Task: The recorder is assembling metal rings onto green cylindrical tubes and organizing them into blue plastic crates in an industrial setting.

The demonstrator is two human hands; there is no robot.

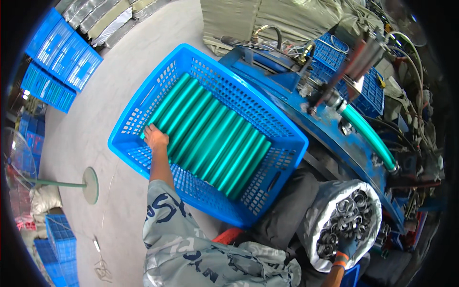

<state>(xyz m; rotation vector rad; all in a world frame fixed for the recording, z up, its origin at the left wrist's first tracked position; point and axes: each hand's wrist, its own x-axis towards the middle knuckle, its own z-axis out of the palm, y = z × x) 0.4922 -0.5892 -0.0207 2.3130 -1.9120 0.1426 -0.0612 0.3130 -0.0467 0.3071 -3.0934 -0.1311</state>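
A blue plastic basket (291, 136) in front of me holds a row of shiny green tubes (210, 136) lying side by side. My left hand (157, 137) is bare and reaches over the basket's near-left side, its fingers bent round the near end of a tube at the left of the row. At the lower right, my right hand (347, 246), in a dark glove with an orange band at the wrist, dips into a white sack (313, 225) of dark metal rings, perhaps clamps (351, 210). Its fingertips are hidden among the rings.
A blue metal bench (330, 136) runs along the right, carrying a machine with an upright cylinder (363, 57). A curved green hose (368, 134) extends from it. Blue crates (62, 52) are stacked at the far left. A round stand base (90, 185) sits on the floor.
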